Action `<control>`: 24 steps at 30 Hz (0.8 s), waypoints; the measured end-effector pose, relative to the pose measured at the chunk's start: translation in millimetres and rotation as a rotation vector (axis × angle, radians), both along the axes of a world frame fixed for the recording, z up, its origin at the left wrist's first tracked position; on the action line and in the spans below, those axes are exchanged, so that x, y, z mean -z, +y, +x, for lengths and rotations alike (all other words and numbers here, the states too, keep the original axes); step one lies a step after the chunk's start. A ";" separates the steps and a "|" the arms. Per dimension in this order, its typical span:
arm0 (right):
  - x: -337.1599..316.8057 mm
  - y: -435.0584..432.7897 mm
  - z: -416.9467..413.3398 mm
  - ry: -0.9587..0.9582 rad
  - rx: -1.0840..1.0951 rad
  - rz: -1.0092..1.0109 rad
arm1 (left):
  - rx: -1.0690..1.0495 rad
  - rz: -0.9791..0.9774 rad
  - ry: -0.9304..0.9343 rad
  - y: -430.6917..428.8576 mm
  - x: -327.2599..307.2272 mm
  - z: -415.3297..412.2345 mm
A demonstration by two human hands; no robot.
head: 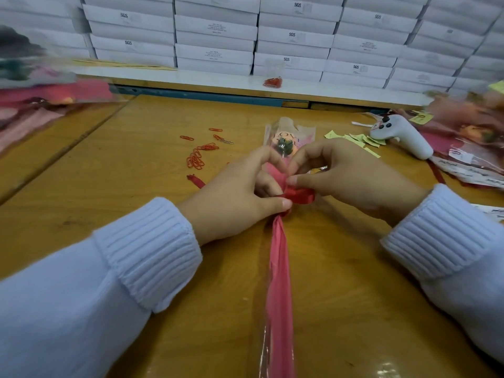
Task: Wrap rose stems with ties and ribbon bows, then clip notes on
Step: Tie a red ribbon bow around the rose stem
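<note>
Wrapped rose (281, 268) lay lengthwise on wooden table (136, 214), head away. Left hand (240, 195) pinched the gathered wrap; right hand (341, 173) pinched red ribbon (300, 196) at the same spot. Paper clips (196, 159) scattered just left.

A wooden table (136, 192) carries red paperclips (196, 159) scattered left of centre, a wrapped rose (279, 268) down the middle, yellow notes (360, 140) and a white controller (401, 135) far right.
</note>
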State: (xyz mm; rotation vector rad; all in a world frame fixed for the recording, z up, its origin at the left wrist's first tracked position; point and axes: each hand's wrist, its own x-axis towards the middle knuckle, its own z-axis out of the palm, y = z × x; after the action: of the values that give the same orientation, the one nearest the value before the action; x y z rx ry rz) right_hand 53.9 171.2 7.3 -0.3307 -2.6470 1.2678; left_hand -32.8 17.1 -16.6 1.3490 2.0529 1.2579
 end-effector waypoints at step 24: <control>-5.2 -7.2 4.3 -0.064 -0.099 0.339 | -0.107 0.022 0.035 0.4 -0.8 3.5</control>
State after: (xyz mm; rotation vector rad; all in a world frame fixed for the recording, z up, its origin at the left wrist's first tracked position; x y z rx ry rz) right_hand 58.2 164.0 12.5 -0.1924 -2.8982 0.8195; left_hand -29.3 17.5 -15.8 1.2945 2.1674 1.3138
